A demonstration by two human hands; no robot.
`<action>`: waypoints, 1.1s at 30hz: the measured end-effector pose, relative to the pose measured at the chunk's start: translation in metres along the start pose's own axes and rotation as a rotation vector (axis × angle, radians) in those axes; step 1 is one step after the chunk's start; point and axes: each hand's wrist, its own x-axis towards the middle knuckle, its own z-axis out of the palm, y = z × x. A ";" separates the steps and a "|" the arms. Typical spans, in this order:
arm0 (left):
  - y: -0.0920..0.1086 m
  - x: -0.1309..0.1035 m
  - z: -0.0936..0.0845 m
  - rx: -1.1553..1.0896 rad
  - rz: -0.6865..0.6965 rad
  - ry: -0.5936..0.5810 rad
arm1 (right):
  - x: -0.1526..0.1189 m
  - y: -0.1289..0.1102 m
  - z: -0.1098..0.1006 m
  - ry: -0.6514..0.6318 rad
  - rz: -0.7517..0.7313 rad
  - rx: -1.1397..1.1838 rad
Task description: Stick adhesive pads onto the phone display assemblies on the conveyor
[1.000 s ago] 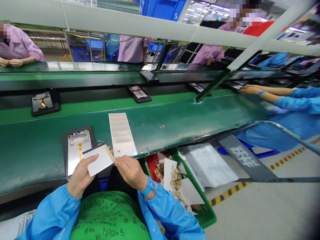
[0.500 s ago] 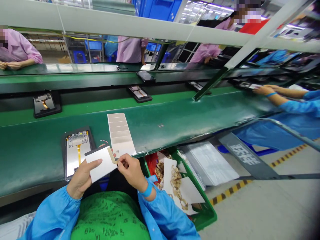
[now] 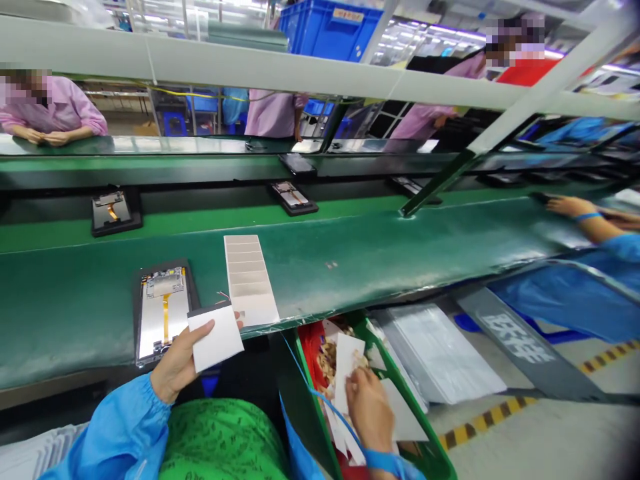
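My left hand (image 3: 177,363) is closed on a flat white battery pack (image 3: 217,339), thumb on its face. The pack has a dark strip along the top edge and thin wires at its upper end. Over a green crate (image 3: 433,445) of scraps, my right hand (image 3: 369,403) has its fingers curled together and pointing down; what they hold, if anything, I cannot make out. Behind the battery pack, an opened tablet (image 3: 164,320) with a bare metal back and an orange ribbon cable lies on the green bench (image 3: 320,293). Beside it lies a pale label sheet (image 3: 250,277).
Tan backing strips (image 3: 327,360) and white card pieces (image 3: 405,410) fill the crate. More opened tablets (image 3: 113,212) sit on the belt beyond the bench. A slanted post (image 3: 437,183) rises at the bench. At right, a co-worker's hand (image 3: 570,205) reaches over it.
My right hand has left the battery pack and moved right, over the crate. The tan strip along the pack's edge no longer shows. The view has shifted slightly.
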 end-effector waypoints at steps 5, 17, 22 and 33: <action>-0.018 0.005 -0.003 -0.044 0.155 0.037 | -0.047 -0.172 0.012 -0.352 -0.711 0.538; 0.006 -0.045 -0.052 0.184 0.478 0.223 | -0.068 -0.291 0.042 -0.796 -0.801 0.777; 0.018 -0.054 -0.061 0.406 0.600 0.399 | -0.077 -0.317 0.055 -0.975 -0.646 0.872; 0.063 -0.043 -0.107 0.211 0.463 0.382 | -0.057 -0.301 0.077 -1.188 -0.096 1.251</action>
